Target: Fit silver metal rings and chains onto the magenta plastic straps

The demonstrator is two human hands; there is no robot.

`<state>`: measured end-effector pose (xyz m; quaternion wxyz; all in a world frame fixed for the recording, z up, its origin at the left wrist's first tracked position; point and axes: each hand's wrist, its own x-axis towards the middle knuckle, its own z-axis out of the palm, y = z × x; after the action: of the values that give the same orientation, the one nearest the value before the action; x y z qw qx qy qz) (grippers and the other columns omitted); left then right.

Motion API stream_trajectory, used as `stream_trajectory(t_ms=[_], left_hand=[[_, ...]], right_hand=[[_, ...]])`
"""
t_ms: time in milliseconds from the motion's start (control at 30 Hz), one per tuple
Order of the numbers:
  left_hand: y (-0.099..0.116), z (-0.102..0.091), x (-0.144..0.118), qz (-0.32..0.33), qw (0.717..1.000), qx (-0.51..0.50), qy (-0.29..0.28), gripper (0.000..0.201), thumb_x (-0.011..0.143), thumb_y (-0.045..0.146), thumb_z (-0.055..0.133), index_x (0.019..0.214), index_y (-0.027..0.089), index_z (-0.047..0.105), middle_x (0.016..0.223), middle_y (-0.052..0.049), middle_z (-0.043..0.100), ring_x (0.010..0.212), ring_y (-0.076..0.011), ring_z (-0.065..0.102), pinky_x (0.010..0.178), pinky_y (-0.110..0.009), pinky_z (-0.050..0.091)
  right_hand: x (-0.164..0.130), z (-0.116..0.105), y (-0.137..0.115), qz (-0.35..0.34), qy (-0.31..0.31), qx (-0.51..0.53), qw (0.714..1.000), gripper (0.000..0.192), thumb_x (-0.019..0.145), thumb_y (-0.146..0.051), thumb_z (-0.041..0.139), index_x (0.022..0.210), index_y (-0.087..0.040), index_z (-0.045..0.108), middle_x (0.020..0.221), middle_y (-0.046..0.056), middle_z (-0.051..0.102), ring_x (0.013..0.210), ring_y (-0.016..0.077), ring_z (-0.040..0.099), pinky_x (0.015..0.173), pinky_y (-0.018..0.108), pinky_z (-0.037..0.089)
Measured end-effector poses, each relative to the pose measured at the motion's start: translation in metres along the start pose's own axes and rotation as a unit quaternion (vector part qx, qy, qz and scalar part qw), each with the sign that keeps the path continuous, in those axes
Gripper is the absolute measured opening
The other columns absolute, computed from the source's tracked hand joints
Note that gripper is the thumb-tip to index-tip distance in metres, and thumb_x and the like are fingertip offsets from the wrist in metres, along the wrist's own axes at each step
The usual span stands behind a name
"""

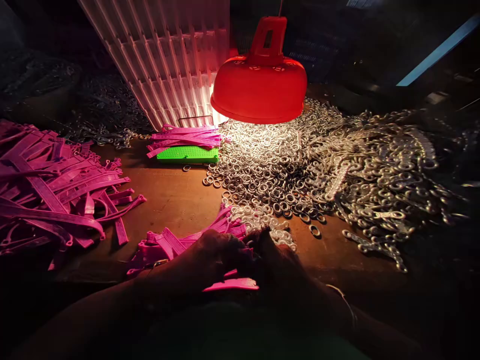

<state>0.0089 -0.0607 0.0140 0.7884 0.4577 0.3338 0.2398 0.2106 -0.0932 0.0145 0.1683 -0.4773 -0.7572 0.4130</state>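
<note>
My left hand (212, 255) and my right hand (275, 255) come together near the front edge of the table, both in deep shadow. The left one is closed on a pink strap (232, 285), part of which shows below the fingers. Fingers of the right are bent in against the left's; what they grip is too dark to make out. Beside my left wrist lies a small bunch of pink straps (168, 243). Just beyond my fingertips is a small heap of whitish rings (258, 217).
A red lamp (258, 90) hangs low over a large pile of metal rings (262, 175). Linked metal pieces (382, 175) are heaped at right, pink straps (60, 185) at left. More straps lie on a green perforated tray (187, 155) before a ribbed translucent panel (168, 55).
</note>
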Motion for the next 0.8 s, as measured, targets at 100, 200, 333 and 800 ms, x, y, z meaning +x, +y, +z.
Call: stream_trajectory(t_ms=[100,200,333,800], left_hand=[[0.004,0.002,-0.002,-0.008,0.999,-0.030,-0.008,0.037,0.077,0.049,0.070,0.078,0.012,0.071,0.072,-0.004,0.066,0.067,-0.0139,0.058,0.064,-0.025,0.047],[0.010,0.004,-0.001,-0.024,0.998,-0.051,-0.023,0.035,0.075,0.045,0.073,0.073,0.011,0.069,0.062,-0.001,0.060,0.059,-0.0092,0.052,0.058,-0.021,0.042],[0.006,0.002,0.002,-0.048,0.990,-0.125,-0.037,0.031,0.075,0.040,0.075,0.067,0.011,0.066,0.062,0.000,0.058,0.061,-0.0097,0.053,0.061,-0.022,0.042],[0.012,-0.011,-0.001,0.139,0.919,0.361,0.070,0.032,0.088,0.040,0.053,0.076,0.013,0.065,0.072,-0.004,0.061,0.065,-0.0130,0.051,0.060,-0.024,0.038]], right_hand=[[0.004,-0.006,-0.010,0.025,-0.063,0.045,0.997,0.036,0.090,-0.046,0.051,0.112,-0.019,0.050,0.071,0.001,0.064,0.058,0.0129,0.052,0.047,0.021,0.033],[0.011,-0.014,-0.027,0.037,-0.107,0.039,0.993,0.030,0.090,-0.038,0.051,0.110,-0.016,0.045,0.078,0.004,0.065,0.061,0.0125,0.052,0.050,0.021,0.032],[0.020,-0.019,-0.036,0.028,-0.144,-0.045,0.988,0.027,0.083,-0.028,0.058,0.104,-0.014,0.047,0.080,0.007,0.065,0.062,0.0138,0.053,0.052,0.023,0.030],[0.024,-0.042,0.028,-0.168,0.172,-0.164,0.957,0.026,0.095,-0.040,0.045,0.104,-0.018,0.057,0.087,0.005,0.064,0.076,0.0161,0.060,0.068,0.027,0.045]])
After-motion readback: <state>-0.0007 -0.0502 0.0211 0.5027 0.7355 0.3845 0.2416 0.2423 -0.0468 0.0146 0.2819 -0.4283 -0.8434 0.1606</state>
